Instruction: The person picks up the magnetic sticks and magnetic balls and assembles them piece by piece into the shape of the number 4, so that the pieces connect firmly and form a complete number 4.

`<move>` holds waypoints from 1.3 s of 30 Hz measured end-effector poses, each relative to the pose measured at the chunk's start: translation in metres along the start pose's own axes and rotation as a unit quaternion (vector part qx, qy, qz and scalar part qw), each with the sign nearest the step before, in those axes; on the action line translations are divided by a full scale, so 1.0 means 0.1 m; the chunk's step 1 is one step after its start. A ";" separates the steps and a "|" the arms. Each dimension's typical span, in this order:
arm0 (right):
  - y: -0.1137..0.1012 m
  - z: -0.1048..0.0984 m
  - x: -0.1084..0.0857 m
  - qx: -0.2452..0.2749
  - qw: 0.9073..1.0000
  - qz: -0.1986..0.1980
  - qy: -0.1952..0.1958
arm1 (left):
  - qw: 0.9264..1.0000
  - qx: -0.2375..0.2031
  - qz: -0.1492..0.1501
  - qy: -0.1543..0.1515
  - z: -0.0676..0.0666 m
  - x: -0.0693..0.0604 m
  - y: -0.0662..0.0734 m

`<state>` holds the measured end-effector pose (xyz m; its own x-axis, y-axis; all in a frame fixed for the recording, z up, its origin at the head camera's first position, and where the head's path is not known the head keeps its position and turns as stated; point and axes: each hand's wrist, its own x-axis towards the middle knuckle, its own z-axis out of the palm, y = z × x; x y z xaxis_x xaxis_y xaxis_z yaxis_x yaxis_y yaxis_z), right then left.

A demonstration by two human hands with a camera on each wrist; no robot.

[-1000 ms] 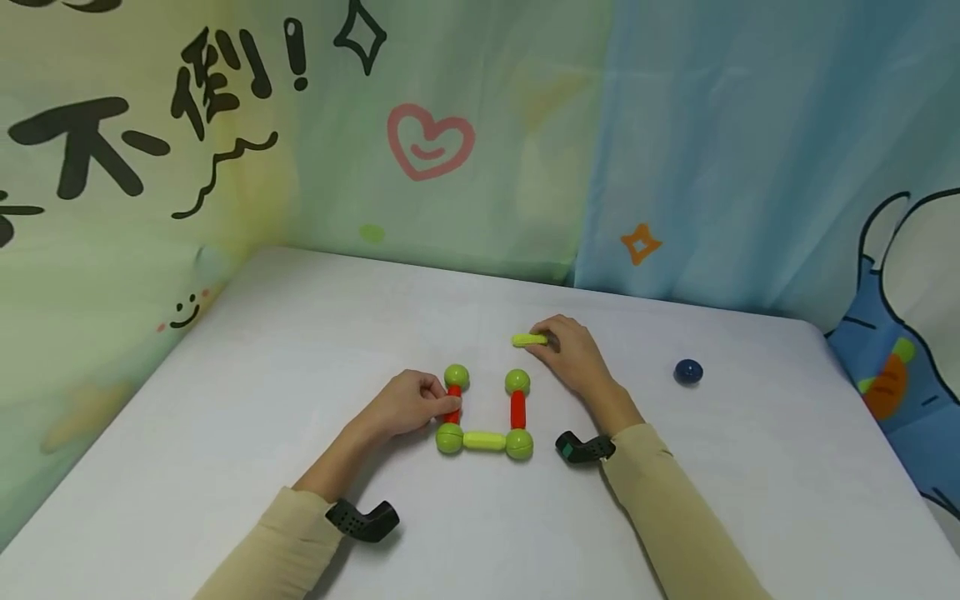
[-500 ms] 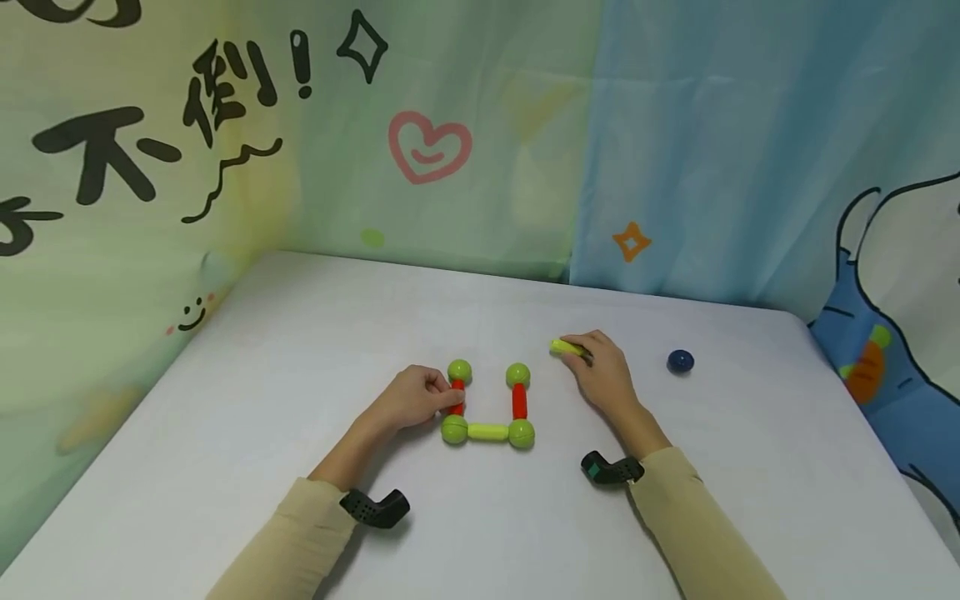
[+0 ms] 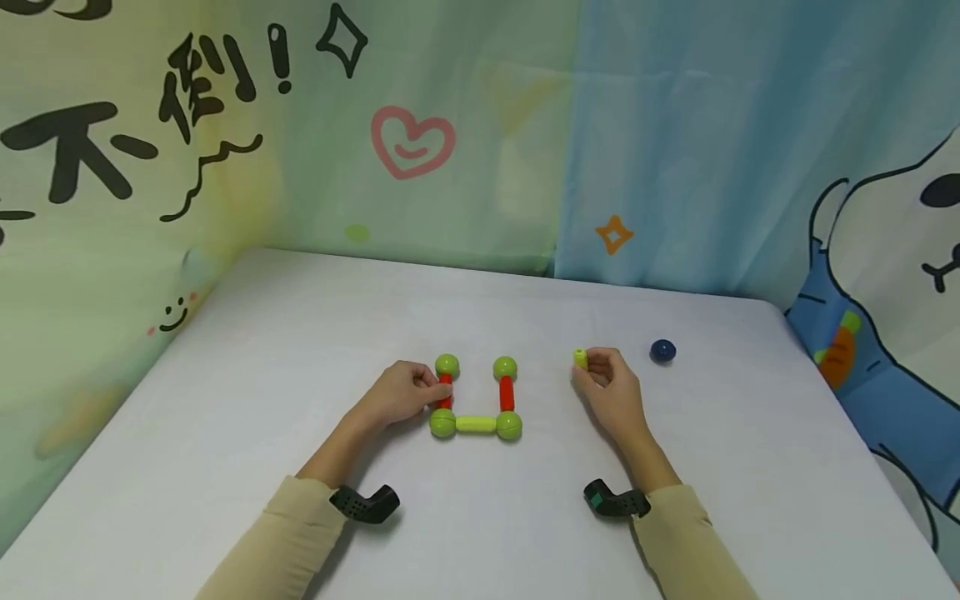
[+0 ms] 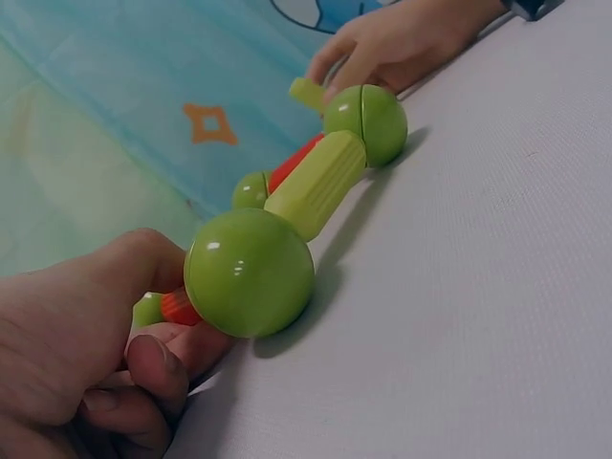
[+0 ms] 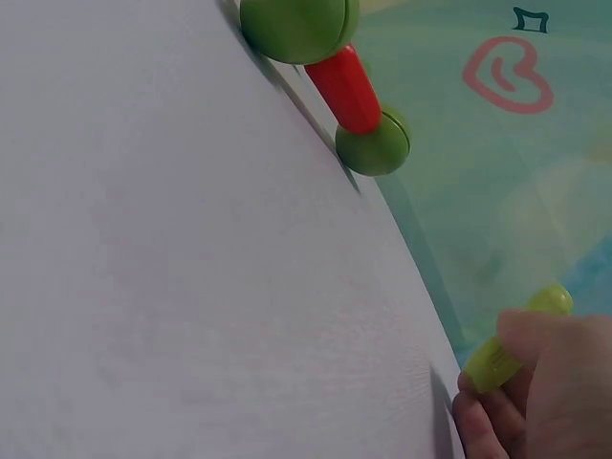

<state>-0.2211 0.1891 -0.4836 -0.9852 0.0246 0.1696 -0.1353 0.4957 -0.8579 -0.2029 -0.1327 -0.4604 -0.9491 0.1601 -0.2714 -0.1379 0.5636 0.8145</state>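
Observation:
A U-shaped build of green balls and rods lies on the white table. Two red rods, of which the right red rod (image 3: 507, 393) shows fully, run away from a yellow-green rod (image 3: 476, 425) at the near side. My left hand (image 3: 401, 392) pinches the left red rod (image 3: 445, 392) between thumb and fingers; the near left green ball (image 4: 251, 273) sits just beyond the thumb in the left wrist view. To the right of the build, my right hand (image 3: 613, 385) pinches a loose yellow-green rod (image 5: 516, 344), held roughly upright.
A dark blue ball (image 3: 663, 351) rests on the table (image 3: 375, 308) behind and right of my right hand. Printed curtains (image 3: 465, 167) stand along the table's back and left edges. Each wrist wears a black camera, such as the right camera (image 3: 617, 500).
My right hand has moved right and nearer with the loose yellow-green rod, turning it from lying sideways to roughly upright. My left hand stays on the left red rod.

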 end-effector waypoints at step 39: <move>-0.48 -0.12 -0.26 -0.017 0.918 0.139 -0.372 | 1.000 0.005 0.007 -0.015 -0.02 0.03 -0.05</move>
<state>-0.1876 0.1753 -0.4405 -0.7823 -0.4379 -0.4429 0.1238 0.5876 -0.7996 -0.2053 -0.1373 -0.4642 -0.9420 0.1919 -0.2753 -0.1216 0.5696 0.8129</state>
